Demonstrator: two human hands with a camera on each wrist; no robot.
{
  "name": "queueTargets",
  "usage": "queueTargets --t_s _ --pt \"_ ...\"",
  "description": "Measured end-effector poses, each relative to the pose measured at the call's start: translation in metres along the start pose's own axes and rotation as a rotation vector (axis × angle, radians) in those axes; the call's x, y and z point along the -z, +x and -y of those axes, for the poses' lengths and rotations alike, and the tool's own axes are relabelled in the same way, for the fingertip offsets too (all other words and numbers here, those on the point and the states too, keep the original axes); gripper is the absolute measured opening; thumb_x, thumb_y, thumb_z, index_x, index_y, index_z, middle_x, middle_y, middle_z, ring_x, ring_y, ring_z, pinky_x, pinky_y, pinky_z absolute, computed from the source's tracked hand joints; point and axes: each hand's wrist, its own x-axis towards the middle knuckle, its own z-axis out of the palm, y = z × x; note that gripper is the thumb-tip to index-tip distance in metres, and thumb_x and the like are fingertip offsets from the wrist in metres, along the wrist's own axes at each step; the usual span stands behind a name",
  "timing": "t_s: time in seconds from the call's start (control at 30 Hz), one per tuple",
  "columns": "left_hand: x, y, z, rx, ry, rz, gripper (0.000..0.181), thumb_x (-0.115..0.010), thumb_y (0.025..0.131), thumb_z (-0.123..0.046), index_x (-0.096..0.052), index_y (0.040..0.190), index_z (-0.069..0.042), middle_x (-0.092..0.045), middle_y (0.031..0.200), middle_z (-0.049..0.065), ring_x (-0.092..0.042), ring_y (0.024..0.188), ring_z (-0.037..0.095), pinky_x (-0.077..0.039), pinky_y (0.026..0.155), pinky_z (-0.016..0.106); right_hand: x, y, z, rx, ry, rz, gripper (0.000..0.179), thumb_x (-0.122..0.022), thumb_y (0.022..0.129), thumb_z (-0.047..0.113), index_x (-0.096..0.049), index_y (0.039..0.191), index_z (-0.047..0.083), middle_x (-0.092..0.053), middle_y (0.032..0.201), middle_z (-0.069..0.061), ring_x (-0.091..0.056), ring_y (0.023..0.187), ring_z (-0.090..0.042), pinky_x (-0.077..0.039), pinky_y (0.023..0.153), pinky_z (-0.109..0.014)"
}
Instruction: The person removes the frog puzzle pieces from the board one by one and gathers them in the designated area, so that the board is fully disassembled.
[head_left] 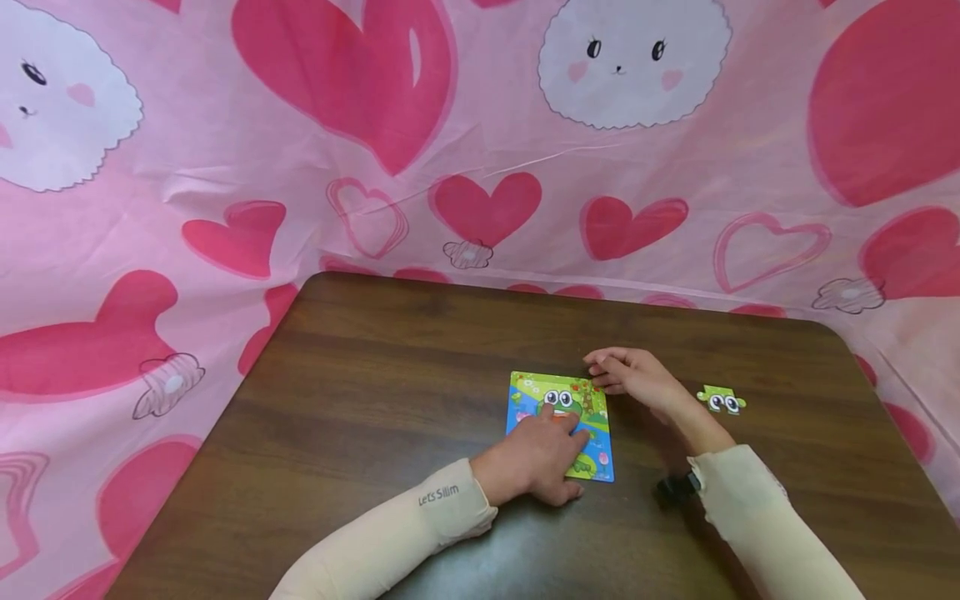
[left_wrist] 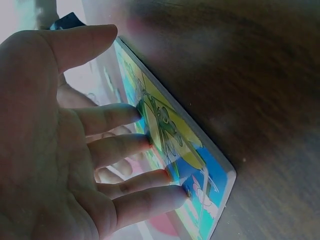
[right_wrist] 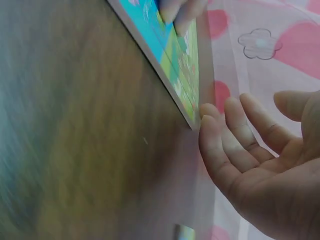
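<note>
A square frog puzzle board (head_left: pixel 602 433) with a green and blue picture lies flat on the table. My left hand (head_left: pixel 536 457) rests on it, fingers extended; in the left wrist view the fingertips (left_wrist: pixel 177 195) touch the picture's surface. By the board's top right corner is my right hand (head_left: pixel 636 382), its fingers loosely bent and holding nothing. From the right wrist view, its fingertips appear close to the board's corner (right_wrist: pixel 187 110); whether they touch, I cannot tell. A loose green puzzle piece (head_left: pixel 722 400) with two cartoon eyes lies to the right of the right hand.
The dark wooden table (head_left: pixel 360 400) has rounded far corners. A pink cloth with hearts (head_left: pixel 487 204) hangs behind it and along its left side. Below the right wrist, a small black device (head_left: pixel 677 490) sticks out from the sleeve.
</note>
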Motion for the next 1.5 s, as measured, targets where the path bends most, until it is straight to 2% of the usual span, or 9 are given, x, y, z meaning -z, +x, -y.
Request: queueTargets --t_s 0.07,0.33,0.6,0.93,1.3,1.5 --pt "0.0002 0.0000 -0.0003 0.001 0.000 -0.005 0.071 -0.064 0.089 -0.062 -0.048 0.149 -0.025 -0.044 0.157 -0.002 -0.047 0.133 0.030 -0.052 0.098 0.037 0.0007 0.0002 0.0020 0.008 -0.028 -0.023 0.043 -0.048 0.108 0.029 -0.056 0.138 -0.001 -0.064 0.124 -0.025 -0.070 0.107 -0.029 -0.057 0.094 -0.041" --pt "0.0013 0.0004 0.0006 -0.006 -0.017 0.005 0.072 -0.063 0.090 -0.062 -0.048 0.149 -0.026 -0.044 0.157 -0.002 -0.046 0.136 0.031 -0.051 0.101 0.039 0.0012 0.0005 0.0077 -0.017 -0.107 0.010 0.041 -0.046 0.109 0.027 -0.058 0.135 -0.002 -0.067 0.124 -0.024 -0.070 0.108 -0.030 -0.057 0.094 -0.042" --pt "0.0027 0.0014 0.0014 0.003 -0.032 0.028 0.072 -0.064 0.089 -0.062 -0.048 0.149 -0.026 -0.043 0.158 -0.003 -0.044 0.139 0.033 -0.050 0.103 0.039 -0.0019 0.0057 0.0060 0.035 -0.261 -0.003 0.036 -0.050 0.107 0.028 -0.065 0.129 0.003 -0.073 0.111 -0.016 -0.066 0.099 -0.024 -0.054 0.082 -0.033" --pt "0.0018 0.0031 0.0007 0.002 -0.007 0.023 0.070 -0.064 0.089 -0.062 -0.050 0.147 -0.025 -0.044 0.157 -0.002 -0.045 0.138 0.034 -0.052 0.101 0.039 -0.0026 0.0049 0.0029 0.012 -0.157 -0.004 0.040 -0.048 0.108 0.027 -0.061 0.135 0.000 -0.069 0.120 -0.020 -0.068 0.104 -0.025 -0.054 0.084 -0.032" --pt "0.0022 0.0044 -0.0012 0.008 0.008 0.030 0.071 -0.062 0.090 -0.062 -0.047 0.149 -0.025 -0.041 0.159 -0.001 -0.043 0.140 0.033 -0.051 0.102 0.039 -0.0021 0.0000 0.0025 0.024 -0.116 -0.021 0.042 -0.051 0.107 0.029 -0.059 0.138 0.003 -0.064 0.131 -0.022 -0.063 0.110 -0.030 -0.053 0.091 -0.035" --pt "0.0039 0.0037 0.0001 0.013 -0.005 0.053 0.072 -0.062 0.091 -0.062 -0.046 0.150 -0.025 -0.040 0.161 -0.002 -0.041 0.142 0.034 -0.049 0.106 0.039 -0.0076 -0.0011 -0.0018 0.035 -0.079 -0.026 0.035 -0.058 0.103 0.019 -0.062 0.135 0.005 -0.063 0.131 -0.020 -0.057 0.109 -0.028 -0.053 0.089 -0.029"
